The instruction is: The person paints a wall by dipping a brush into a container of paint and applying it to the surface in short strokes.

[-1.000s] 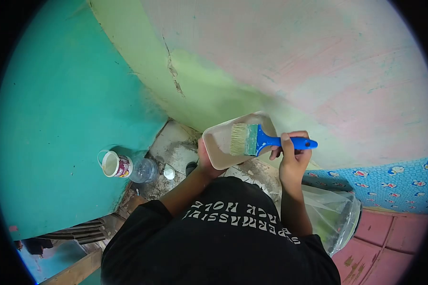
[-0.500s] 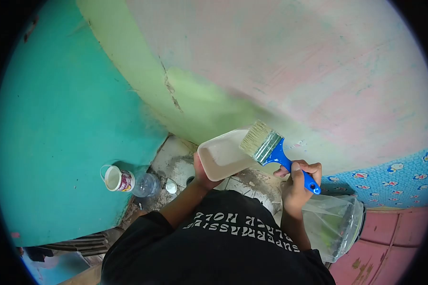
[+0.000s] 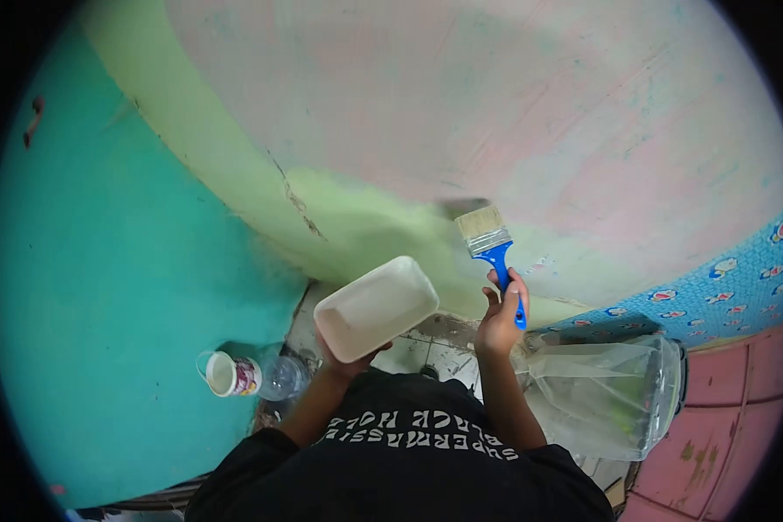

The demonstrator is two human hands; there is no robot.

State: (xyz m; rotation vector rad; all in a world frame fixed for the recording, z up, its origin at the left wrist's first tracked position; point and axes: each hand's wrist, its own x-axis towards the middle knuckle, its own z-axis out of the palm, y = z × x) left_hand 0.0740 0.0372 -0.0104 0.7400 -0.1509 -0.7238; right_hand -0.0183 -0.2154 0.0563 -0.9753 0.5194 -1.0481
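Note:
A wide paintbrush (image 3: 494,252) with a blue handle and pale bristles is gripped in my right hand (image 3: 499,324), bristles pointing up at the wall. The bristle tips overlap the lower part of the pink and pale green wall (image 3: 391,113), with a dark shadow beside them. My left hand (image 3: 346,358) holds a white rectangular tray (image 3: 377,309) from below, tilted so its inside faces me. Most of that hand's fingers are hidden under the tray. The tray sits left of the brush, apart from it.
A small white bucket (image 3: 224,375) and a clear plastic bottle (image 3: 284,378) stand at lower left by the teal wall (image 3: 130,304). A plastic-wrapped item (image 3: 596,396) is at right, near a pink panelled surface (image 3: 713,418) and blue patterned covering (image 3: 713,296).
The brush has moved off the tray and up against the wall area, its handle now more upright. The tray has shifted left and lower in view. The camera view has moved too.

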